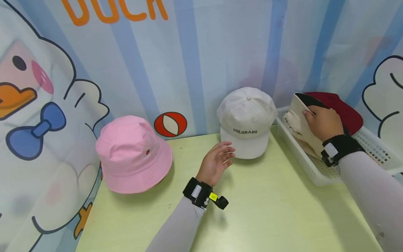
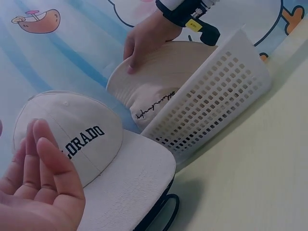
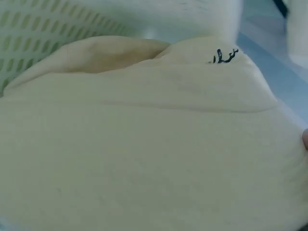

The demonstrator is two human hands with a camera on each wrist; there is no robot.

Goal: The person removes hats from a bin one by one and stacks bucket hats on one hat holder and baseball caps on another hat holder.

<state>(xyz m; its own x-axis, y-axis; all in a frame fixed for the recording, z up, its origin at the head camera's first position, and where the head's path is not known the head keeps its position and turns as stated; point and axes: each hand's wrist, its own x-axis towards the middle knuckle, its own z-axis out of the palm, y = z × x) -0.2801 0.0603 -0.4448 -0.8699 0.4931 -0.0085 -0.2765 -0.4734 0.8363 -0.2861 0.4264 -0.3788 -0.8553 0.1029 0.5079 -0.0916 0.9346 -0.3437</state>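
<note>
A printed cloth rises along the back edge of the table. On the table's right stands the white basket. A stretch of tabletop separates the pink hat from the left hand. The white cap sits just beside the basket. Tilted brim-up, the cream hat is partly in the basket, near a red hat; the right hand, wrist above the basket, pinches its brim. The left hand, fingers loosely bent, holds nothing before the cap.
</note>
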